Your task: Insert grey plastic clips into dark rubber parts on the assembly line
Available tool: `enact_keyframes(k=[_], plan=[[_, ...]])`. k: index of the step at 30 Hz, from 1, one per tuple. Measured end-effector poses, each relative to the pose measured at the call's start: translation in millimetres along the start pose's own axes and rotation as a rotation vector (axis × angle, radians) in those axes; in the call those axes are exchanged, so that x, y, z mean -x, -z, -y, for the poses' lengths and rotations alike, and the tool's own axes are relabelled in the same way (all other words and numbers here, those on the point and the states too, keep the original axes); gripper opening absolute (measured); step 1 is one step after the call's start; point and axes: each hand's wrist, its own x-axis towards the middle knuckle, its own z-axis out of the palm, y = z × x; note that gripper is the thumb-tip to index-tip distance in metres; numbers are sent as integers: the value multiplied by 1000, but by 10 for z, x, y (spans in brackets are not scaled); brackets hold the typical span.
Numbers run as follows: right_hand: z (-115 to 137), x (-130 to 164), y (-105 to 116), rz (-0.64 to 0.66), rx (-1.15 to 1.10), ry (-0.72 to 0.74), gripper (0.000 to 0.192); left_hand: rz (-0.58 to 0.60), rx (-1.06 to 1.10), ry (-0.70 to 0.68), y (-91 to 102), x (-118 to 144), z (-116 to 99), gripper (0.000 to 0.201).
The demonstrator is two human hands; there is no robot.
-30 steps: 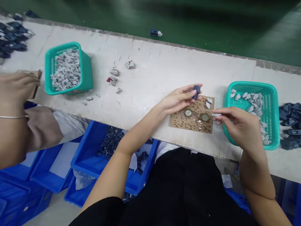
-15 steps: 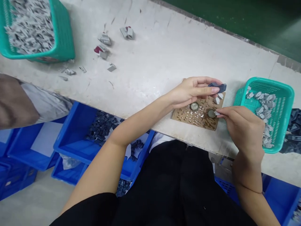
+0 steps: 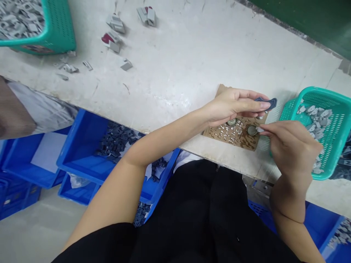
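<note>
My left hand [image 3: 233, 106] pinches a dark blue-grey plastic part [image 3: 270, 103] between thumb and fingers, above a brown board [image 3: 219, 136] dotted with shiny drops. In my right hand [image 3: 290, 142] a small light-grey piece [image 3: 259, 129] is held at the fingertips, at the edge of a bottle cap [image 3: 252, 130] that lies on the board. Whether the piece touches the cap's contents I cannot tell. Another bottle cap [image 3: 231, 122] sits farther left, partly hidden under my left hand. More pale pieces show just below the dark part.
A green basket [image 3: 290, 109] of small grey pieces stands right of my right hand. Another green basket [image 3: 60, 29], full of grey parts, is at the upper left, near loose grey parts [image 3: 116, 23]. Blue bins [image 3: 82, 160] sit below the table edge. A person's sleeve [image 3: 41, 106] shows at left.
The view has shifted, so the table's things sit differently in it. Both hands keep their grip; the dark part has tilted to show more of its face.
</note>
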Motion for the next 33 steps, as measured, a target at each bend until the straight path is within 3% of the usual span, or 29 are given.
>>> enact_keyframes(k=[4, 6, 7, 13, 21, 28, 33], plan=[[-39, -48, -29, -508, -59, 24, 39, 21, 145, 28, -41, 14, 86, 33], [-85, -63, -68, -665, -95, 85, 42, 52, 190, 56, -76, 27, 115, 39], [-99, -66, -84, -684, -105, 106, 44, 73, 213, 73, -95, 34, 125, 40], [-20, -82, -110, -675, -83, 147, 42, 127, 282, 160, -174, 61, 135, 36], [-7, -101, -96, -654, -72, 162, 39, 142, 269, 149, -166, 72, 135, 40], [71, -128, -131, -645, -40, 150, 32, 65, 123, 115, -189, 118, 139, 40], [124, -149, -113, -598, -2, 111, 26, 38, 161, 160, -216, 139, 141, 42]])
